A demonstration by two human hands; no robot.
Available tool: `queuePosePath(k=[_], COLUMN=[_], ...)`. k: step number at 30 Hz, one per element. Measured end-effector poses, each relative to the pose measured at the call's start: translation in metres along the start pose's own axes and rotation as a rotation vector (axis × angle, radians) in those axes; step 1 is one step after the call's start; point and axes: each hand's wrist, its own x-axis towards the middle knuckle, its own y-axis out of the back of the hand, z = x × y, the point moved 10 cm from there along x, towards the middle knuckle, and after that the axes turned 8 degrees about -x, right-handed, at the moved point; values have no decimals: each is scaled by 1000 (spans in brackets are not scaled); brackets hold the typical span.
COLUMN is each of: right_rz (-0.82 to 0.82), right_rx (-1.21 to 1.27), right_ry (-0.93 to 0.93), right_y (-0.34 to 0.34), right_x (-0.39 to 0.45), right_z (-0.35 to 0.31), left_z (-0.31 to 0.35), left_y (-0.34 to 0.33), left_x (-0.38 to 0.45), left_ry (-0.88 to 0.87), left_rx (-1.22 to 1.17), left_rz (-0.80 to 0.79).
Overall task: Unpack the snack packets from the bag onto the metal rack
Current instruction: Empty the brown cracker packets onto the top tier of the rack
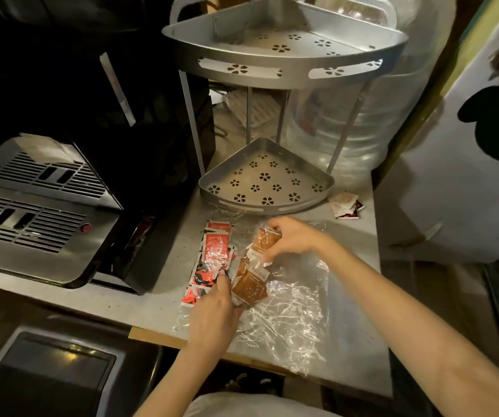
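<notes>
The clear plastic bag (287,302) is lying flat and crinkled on the grey table (353,341), its long axis running from the near table edge away toward the metal rack (267,179). The red packets (216,246) are lying in a column along the bag's left side, apparently under the film, stacked end to end along the same near-to-far line; the nearer ones are showing black-and-white print.

The brown packets (249,285) are sitting at the middle of the bag, translucent amber with white label strips, lined up roughly near to far and tilting slightly rightward at the far end. The left hand (213,319) is gripping the near end of this cluster, fingers curling around it. The right hand (290,240) is pinching the far brown packet from above, fingers bent over its top edge.

The rack is standing just beyond the bag, two perforated corner tiers, both showing bare flower-punched floors. A few loose packets (346,206) are lying on the table to the right of the lower tier. A black and steel appliance (40,212) is occupying the table's left.
</notes>
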Motion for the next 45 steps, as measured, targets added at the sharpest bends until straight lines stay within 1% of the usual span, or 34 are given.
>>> queuePosePath(k=[2, 5, 7, 9, 11, 14, 18, 20, 21, 23, 26, 28, 31, 34, 37, 41, 45], right_rz=[-28, -55, -89, -104, -101, -48, 79, 186, 254, 378, 494, 553, 636, 711, 784, 888, 969], right_rx=[47, 138, 292, 436, 553, 735, 949, 1041, 1057, 1090, 1098, 1074, 1104, 1122, 1055, 1005, 904], right_ry=[-22, -84, -149, -200, -211, -191, -102, -43, -23, 12, 124, 202, 306, 392, 450, 527, 671], right_y=[2, 9, 11, 16, 25, 46, 84, 109, 123, 150, 190, 216, 253, 287, 320, 359, 400], right_x=[-3, -12, -20, -29, -40, -60, -84, -96, -103, -118, -139, -153, -170, -185, -201, -220, -239], right_z=[3, 13, 21, 26, 27, 22, 5, -5, -9, -17, -38, -54, -76, -98, -121, -149, -183], left_z=[-4, -12, -12, -5, 4, 17, 37, 60, 72, 93, 134, 157, 185, 213, 236, 271, 295], left_y=[1, -4, 1, 10, 18, 37, 63, 80, 91, 112, 151, 179, 220, 256, 297, 349, 412], left_x=[8, 20, 27, 31, 37, 49, 60, 62, 62, 68, 77, 87, 104, 117, 128, 131, 132], left_ry=[46, 148, 219, 245, 261, 267, 286, 197, 146, 91, -38, -113, -216, -309, -418, -553, -739], left_rx=[-112, -402, -639, -856, -1058, -1300, -1621, -1740, -1744, -1670, -1515, -1459, -1417, -1371, -1269, -1171, -1118], left_rz=[-73, -300, -415, -517, -596, -598, -500, -551, -567, -549, -534, -455, -326, -277, -197, -141, 47])
